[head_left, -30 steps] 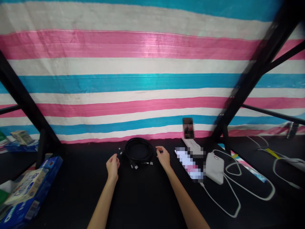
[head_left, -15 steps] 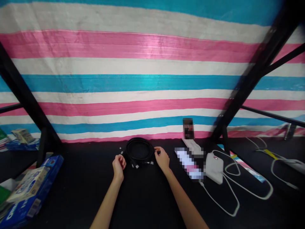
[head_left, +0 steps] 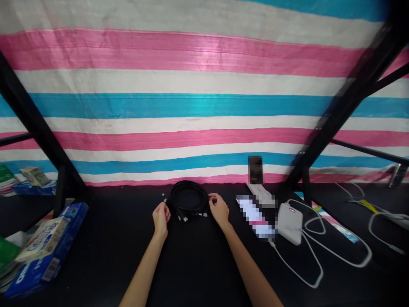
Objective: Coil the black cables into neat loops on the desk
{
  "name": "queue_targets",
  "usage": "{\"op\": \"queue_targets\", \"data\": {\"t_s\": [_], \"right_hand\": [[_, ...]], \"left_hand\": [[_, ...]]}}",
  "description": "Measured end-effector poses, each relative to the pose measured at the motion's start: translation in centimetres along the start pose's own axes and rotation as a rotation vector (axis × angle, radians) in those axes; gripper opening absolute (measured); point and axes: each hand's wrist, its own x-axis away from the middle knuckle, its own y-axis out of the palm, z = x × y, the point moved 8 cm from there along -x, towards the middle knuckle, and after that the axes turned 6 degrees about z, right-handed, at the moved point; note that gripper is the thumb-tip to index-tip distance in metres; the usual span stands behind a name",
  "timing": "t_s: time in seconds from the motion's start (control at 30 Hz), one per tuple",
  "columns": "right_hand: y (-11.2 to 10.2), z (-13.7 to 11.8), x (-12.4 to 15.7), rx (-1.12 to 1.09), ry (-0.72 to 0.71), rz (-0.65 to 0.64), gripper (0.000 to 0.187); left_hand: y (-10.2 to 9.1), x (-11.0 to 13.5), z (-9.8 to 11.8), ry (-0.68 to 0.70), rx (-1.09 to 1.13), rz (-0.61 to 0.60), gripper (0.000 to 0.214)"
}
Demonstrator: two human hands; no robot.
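A coil of black cables lies on the black table in front of me, with several silver-tipped plugs sticking out along its near side. At the coil's left stands my left hand, its fingers pinched together on a cable end, whose light plug tip shows just above them. My right hand is at the coil's right edge, thumb and fingers closed on the black cable there. The exact contact of the right fingertips is partly hidden against the dark cable.
To the right lie a lit phone, a white power bank and a looping white cable. Behind the phone is a blurred stand-like object. Blue packages are stacked at left. Black frame bars rise before the striped sheet.
My left fingers have drawn closer together at the cable end. The right hand stays by the coil's edge. The whole view has shifted slightly.
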Motion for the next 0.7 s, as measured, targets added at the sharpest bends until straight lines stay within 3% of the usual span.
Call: {"op": "queue_targets", "data": {"t_s": [0.33,0.7], "right_hand": [[0.0,-0.03,-0.05,-0.004,0.009,-0.006,0.025],[0.02,0.12,-0.17,0.02,0.029,-0.017,0.025]], "left_hand": [[-0.32,-0.21,-0.31,-0.013,0.023,0.017,0.039],[0.01,-0.35,-0.4,-0.148,0.162,-0.044,0.035]]}}
